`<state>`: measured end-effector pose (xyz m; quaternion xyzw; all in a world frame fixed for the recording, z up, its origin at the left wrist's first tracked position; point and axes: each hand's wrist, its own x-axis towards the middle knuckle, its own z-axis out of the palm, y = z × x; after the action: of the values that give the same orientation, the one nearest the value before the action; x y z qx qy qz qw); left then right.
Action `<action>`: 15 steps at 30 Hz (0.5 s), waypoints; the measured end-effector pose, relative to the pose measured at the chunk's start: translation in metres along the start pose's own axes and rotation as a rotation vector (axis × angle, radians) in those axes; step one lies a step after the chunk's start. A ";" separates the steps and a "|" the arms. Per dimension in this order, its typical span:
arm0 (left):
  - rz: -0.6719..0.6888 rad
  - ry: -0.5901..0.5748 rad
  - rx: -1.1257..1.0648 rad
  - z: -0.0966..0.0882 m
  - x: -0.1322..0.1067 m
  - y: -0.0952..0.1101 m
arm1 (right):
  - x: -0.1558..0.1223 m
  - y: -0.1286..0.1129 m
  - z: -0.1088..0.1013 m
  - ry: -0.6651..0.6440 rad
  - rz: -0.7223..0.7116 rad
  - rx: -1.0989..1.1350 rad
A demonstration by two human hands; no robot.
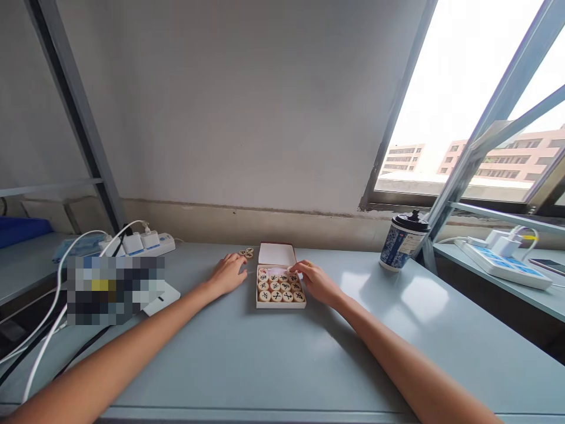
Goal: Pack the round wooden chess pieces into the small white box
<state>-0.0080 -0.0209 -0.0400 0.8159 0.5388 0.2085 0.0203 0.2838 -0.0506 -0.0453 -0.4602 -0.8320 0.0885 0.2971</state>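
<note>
"While I listen, what fills the view?"

"A plain grey wall point(247, 118) stands behind a long blue-grey table point(282, 365), with a window point(419, 112) at the upper right. Two bare forearms point(163, 319) reach across the table from the lower left and lower right."

"And the hands?"

"The left hand point(227, 275) rests on the table, left of an open box point(281, 305), its fingers point(239, 260) loosely curled; whether they hold anything, I cannot tell. The right hand point(320, 284) comes in from the other side, its fingertips point(299, 267) drawn close together at a piece in the box's back right corner. Whether they grip it, I cannot tell."

"Describe the box."

"Shallow and squarish with low white sides, it sits mid-table. Its lid point(277, 254), white inside with a dark red edge, is raised at the back."

"Any other container?"

"A tall cup point(399, 244) toward the right, near the wall, has a black lid and blue-and-white patterned sides; its contents are hidden."

"What is in the box?"

"Round, pale pieces point(276, 296), marked with mostly dark characters. The front rows run four across; behind them, a pinkish-white patch shows. A few loose pieces point(249, 253) lie together on the table, just beyond the left hand."
</note>
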 end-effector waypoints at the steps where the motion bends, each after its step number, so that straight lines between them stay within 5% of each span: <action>1: -0.015 0.000 0.011 -0.001 0.006 -0.001 | 0.000 0.000 0.000 -0.006 0.000 0.005; 8: -0.015 -0.034 -0.002 0.002 0.038 -0.003 | -0.003 -0.003 -0.006 -0.036 -0.010 0.022; 15: -0.023 -0.053 -0.052 -0.008 0.025 -0.013 | -0.002 -0.002 -0.006 -0.050 -0.003 0.023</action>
<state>-0.0134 0.0053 -0.0281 0.8140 0.5421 0.2002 0.0583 0.2869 -0.0544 -0.0402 -0.4532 -0.8387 0.1089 0.2815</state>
